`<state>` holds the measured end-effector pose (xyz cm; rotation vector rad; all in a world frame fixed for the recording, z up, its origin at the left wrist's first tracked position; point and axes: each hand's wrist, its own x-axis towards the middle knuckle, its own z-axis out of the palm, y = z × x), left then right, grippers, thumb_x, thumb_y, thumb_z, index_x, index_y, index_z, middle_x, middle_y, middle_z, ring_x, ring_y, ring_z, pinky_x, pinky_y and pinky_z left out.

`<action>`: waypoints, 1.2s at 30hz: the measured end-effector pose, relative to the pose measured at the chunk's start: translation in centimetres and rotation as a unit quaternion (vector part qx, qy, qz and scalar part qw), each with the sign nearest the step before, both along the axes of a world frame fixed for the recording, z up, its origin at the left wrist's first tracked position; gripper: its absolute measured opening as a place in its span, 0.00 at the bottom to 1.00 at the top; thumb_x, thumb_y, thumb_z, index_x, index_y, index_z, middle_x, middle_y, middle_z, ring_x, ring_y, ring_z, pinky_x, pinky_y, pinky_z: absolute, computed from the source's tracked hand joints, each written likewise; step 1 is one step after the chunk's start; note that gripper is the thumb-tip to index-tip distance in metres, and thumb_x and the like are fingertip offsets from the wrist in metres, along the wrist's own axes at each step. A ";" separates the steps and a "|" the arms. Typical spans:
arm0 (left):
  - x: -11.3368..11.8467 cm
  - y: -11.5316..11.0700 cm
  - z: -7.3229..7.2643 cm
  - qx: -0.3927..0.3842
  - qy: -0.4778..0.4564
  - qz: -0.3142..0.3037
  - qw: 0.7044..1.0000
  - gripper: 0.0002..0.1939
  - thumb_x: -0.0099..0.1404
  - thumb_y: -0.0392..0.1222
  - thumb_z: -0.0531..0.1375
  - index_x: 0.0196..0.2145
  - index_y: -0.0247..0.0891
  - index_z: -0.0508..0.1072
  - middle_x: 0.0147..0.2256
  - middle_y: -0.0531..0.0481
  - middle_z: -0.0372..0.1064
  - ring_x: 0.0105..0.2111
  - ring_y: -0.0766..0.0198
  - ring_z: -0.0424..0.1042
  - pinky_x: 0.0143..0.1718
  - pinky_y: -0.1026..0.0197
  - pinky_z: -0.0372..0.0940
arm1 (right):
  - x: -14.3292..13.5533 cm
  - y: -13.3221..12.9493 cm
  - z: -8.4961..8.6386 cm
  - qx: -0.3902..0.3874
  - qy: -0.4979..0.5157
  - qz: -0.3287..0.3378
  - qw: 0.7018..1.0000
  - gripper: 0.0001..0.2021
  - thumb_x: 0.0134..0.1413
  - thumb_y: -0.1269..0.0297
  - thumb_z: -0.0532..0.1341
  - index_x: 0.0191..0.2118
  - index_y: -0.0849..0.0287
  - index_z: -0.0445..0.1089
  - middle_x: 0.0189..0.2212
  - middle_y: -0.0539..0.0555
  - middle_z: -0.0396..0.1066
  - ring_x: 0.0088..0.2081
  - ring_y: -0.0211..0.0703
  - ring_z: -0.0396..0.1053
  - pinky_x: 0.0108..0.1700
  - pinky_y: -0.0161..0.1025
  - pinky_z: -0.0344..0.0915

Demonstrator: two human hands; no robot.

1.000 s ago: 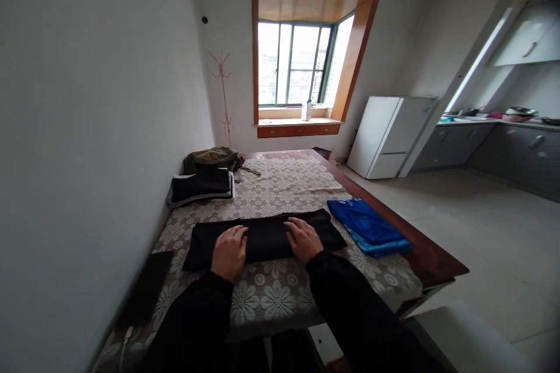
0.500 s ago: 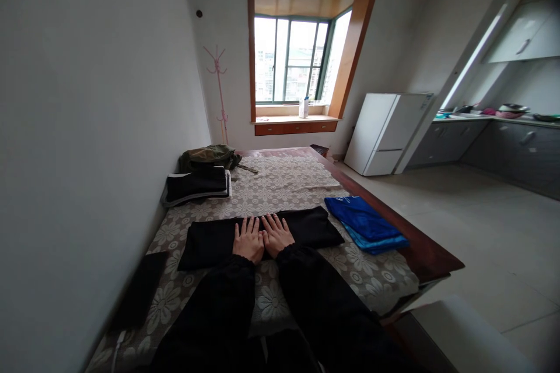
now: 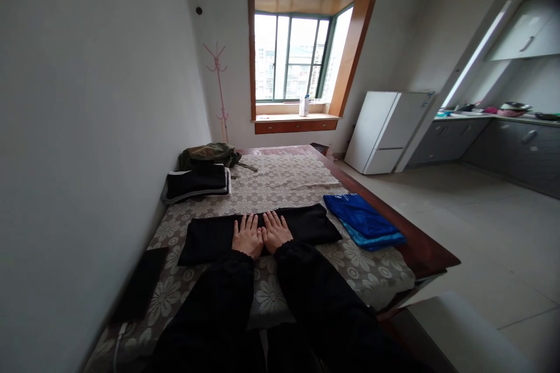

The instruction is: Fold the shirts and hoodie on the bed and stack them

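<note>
A black garment (image 3: 308,224), folded into a long strip, lies across the table on a lace tablecloth (image 3: 271,297). My left hand (image 3: 248,237) rests flat on its middle with fingers stretched out. Beside it, thumbs close together, my right hand (image 3: 275,233) presses flat on the same cloth, fingers spread. Which garment it is, I cannot make out. Just right of the strip sits a folded blue garment (image 3: 365,218) with a lighter blue layer beneath.
At the far left are a folded black, grey-edged stack of cloth (image 3: 196,180) and a green-brown backpack (image 3: 207,154). A dark tablet-like device (image 3: 140,285) with a white cable (image 3: 118,341) lies near left by the wall. A pale stool (image 3: 464,332) stands at the right.
Both hands stay flat on the black garment in almost the same place. The whole view has shifted very slightly.
</note>
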<state>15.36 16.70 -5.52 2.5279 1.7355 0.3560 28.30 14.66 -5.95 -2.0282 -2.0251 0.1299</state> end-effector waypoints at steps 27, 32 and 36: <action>-1.1 0.3 0.9 -0.006 0.003 -0.014 1.000 0.30 0.73 0.49 0.44 0.70 0.46 0.58 0.71 0.50 0.55 0.71 0.54 0.50 0.71 0.42 0.40 | 1.1 -0.2 0.8 -0.011 0.024 0.010 1.000 0.29 0.69 0.52 0.46 0.72 0.49 0.52 0.73 0.50 0.48 0.74 0.49 0.42 0.73 0.56 0.33; -2.7 0.6 1.2 -0.013 0.006 0.004 1.000 0.32 0.73 0.52 0.42 0.70 0.43 0.57 0.71 0.48 0.53 0.72 0.53 0.48 0.71 0.40 0.40 | 4.1 0.0 0.8 -0.027 0.017 -0.030 0.999 0.32 0.69 0.46 0.45 0.74 0.50 0.49 0.74 0.51 0.45 0.74 0.50 0.38 0.72 0.57 0.31; -6.2 1.2 2.0 -0.012 0.007 0.035 0.999 0.32 0.73 0.53 0.43 0.70 0.42 0.58 0.70 0.44 0.55 0.71 0.50 0.49 0.70 0.38 0.43 | 8.1 -0.1 0.7 -0.036 -0.003 -0.065 0.997 0.33 0.69 0.46 0.45 0.74 0.51 0.48 0.74 0.52 0.45 0.74 0.50 0.39 0.72 0.57 0.31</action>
